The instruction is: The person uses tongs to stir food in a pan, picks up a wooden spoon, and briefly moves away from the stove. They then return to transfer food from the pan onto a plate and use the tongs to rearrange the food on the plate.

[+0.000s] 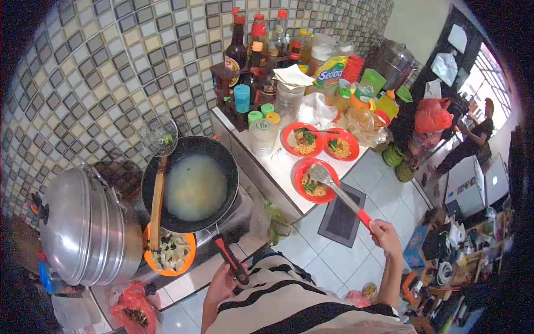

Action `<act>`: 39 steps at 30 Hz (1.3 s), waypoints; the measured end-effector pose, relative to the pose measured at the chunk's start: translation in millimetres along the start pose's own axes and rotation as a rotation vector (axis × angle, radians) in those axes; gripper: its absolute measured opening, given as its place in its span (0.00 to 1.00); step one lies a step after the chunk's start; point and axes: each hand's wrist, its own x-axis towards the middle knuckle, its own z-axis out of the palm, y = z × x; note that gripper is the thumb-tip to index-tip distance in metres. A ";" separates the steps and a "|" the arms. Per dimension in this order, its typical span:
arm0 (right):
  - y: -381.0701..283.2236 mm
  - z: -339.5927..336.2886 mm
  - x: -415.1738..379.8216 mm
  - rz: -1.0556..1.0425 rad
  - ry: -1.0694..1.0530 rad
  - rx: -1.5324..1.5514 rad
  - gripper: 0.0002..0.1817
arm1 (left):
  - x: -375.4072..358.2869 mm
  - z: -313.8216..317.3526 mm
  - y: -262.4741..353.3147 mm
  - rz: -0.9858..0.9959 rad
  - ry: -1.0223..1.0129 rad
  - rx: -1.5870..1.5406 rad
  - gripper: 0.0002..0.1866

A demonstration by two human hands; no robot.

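Note:
My right hand [385,236] is closed around the red grip of a slotted metal spatula [347,197]. Its blade overlaps the front red bowl [332,195], which has noodles and greens in it. Behind that stand two more red bowls, the left one [285,139] with a dark utensil across it and the right one [354,150] with noodles. My left hand [221,283] is curled at the end of the wok handle [227,256], its fingers partly hidden. Cloudy liquid fills much of the black wok [234,172]. A wire skimmer [159,192] with a wooden handle lies across the wok's left rim.
An orange plate [193,245] of pale and dark pieces sits beside the wok, under the skimmer's handle. A large aluminium steamer [69,222] stands left. Bottles [236,47] and jars [263,138] crowd the counter's back. Far right, a person [473,136] is near a doorway.

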 end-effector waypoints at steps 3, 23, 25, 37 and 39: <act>6.0 -12.9 -1.3 0.021 0.048 -0.057 0.18 | 0.3 -1.0 -1.3 0.032 -0.034 -0.013 0.19; -15.2 -24.0 1.3 -0.304 0.238 -0.695 0.19 | 3.4 -7.9 -6.9 0.028 -0.004 -0.071 0.19; -20.3 -23.5 -0.4 -0.333 0.284 -0.776 0.20 | 3.2 -7.3 -6.8 0.022 0.015 -0.070 0.19; -33.4 -17.5 5.1 -0.338 0.353 -0.845 0.21 | 3.7 -13.8 -12.7 0.128 0.019 0.227 0.18; -35.0 -17.4 6.9 -0.355 0.369 -0.839 0.21 | 1.8 -8.1 -9.3 0.081 -0.014 -0.044 0.18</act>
